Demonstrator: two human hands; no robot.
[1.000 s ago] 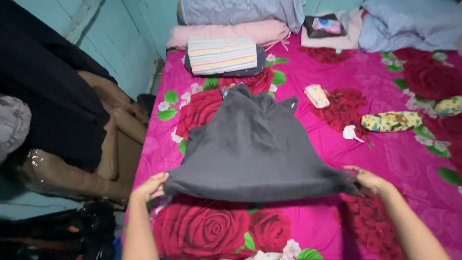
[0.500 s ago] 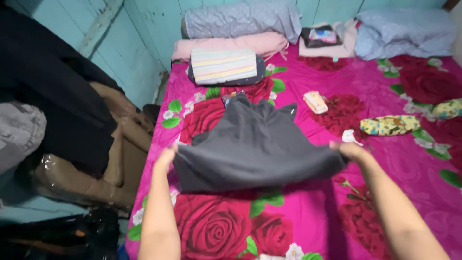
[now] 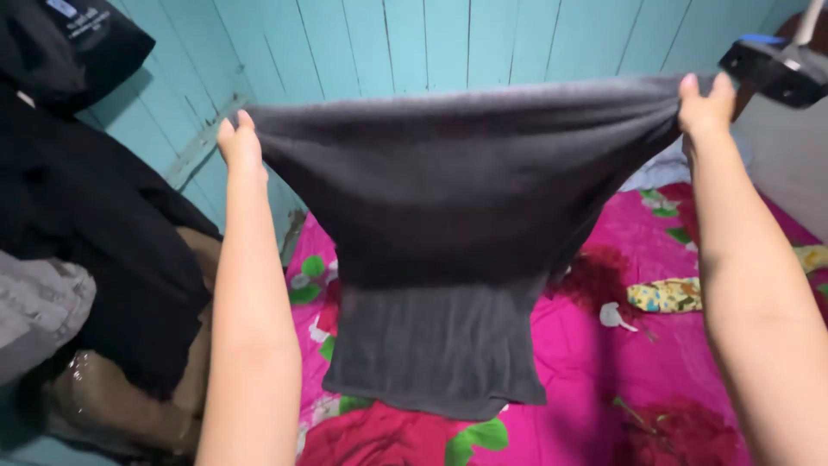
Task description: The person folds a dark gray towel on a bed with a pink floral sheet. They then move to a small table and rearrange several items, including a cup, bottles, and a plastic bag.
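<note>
**Grey garment lifted off the bed and stretched in the air**

Grey garment: up off the pink floral bedsheet now, no longer lying flat as a second ago. Hangs in front of the turquoise plank wall, top edge pulled taut between two raised hands, lower part doubled and dangling, bottom hem clear of the bed or barely above it; hard to tell which. Half a second ago only halfway up, edge just lifted from the sheet; now at head height and blocking most of the bed behind. By the look of it, a shake-out or a re-fold under way rather than a finished fold.

Left hand: fingers closed on the left end of the top edge, pinching cloth. Right hand: likewise clamped on the right end, fingers curled over the hem. Both arms stretched up and outward.

Count, as seen now:
- One grey garment, held.
- Two hands, both gripping it.
- One yellow patterned pouch on the sheet, right of the cloth.
- One small white object just beside that pouch, kind unclear.
- One heap of dark clothing at the left, beside the bed.
- One black device at upper right, partly cut off.

Pillows and folded linen hidden behind the cloth.
</note>
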